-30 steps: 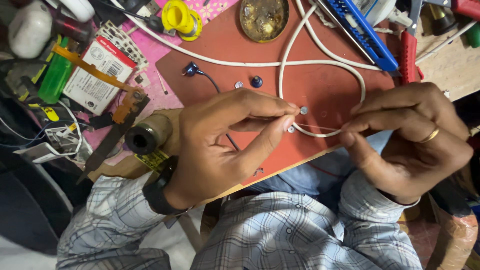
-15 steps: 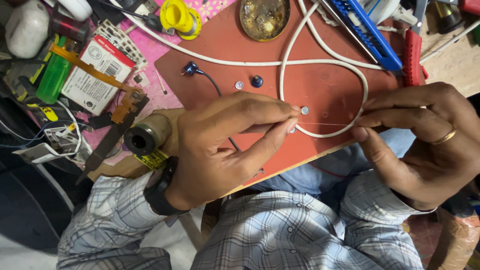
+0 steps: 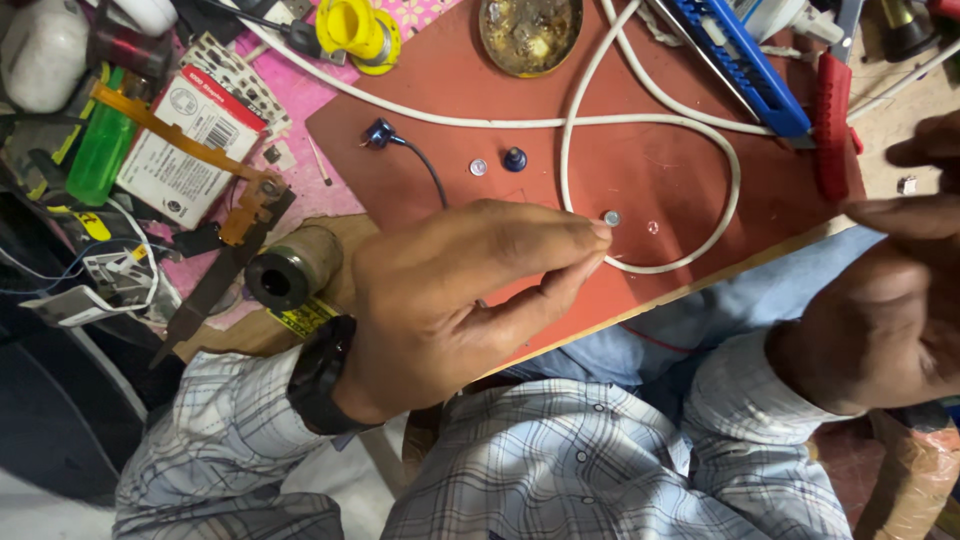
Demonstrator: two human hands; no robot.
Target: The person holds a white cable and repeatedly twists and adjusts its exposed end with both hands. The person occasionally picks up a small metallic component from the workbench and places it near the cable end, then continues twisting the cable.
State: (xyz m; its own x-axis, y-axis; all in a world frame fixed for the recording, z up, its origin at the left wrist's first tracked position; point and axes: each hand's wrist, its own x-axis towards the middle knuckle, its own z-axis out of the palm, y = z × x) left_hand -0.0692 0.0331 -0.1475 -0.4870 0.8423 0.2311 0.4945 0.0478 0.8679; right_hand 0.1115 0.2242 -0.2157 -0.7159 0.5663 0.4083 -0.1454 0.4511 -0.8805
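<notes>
My left hand [image 3: 450, 300] rests over the near edge of a red-brown work mat [image 3: 680, 170], a black watch [image 3: 320, 375] on its wrist. Its thumb and forefinger are pinched together right beside a small silver disc [image 3: 611, 217] lying on the mat; anything between the fingertips is too small to see. My right hand [image 3: 890, 300] is blurred at the right edge, off the mat, fingers apart, with nothing visible in it. A white cable [image 3: 735, 180] loops across the mat around the disc.
On the mat lie a silver washer [image 3: 478, 167], a small blue knob [image 3: 514, 158], a blue connector on a black lead [image 3: 378, 132] and a round brass tin [image 3: 530, 35]. A blue tool [image 3: 740, 60], a red-handled tool [image 3: 830, 110], a yellow spool [image 3: 360, 30], a black cylinder [image 3: 285, 270] and a white box [image 3: 190, 150] crowd the edges.
My right hand has pulled away to the right, from close to the left fingertips to the frame edge, and its fingers have spread. The left hand has kept its pinch by the silver disc.
</notes>
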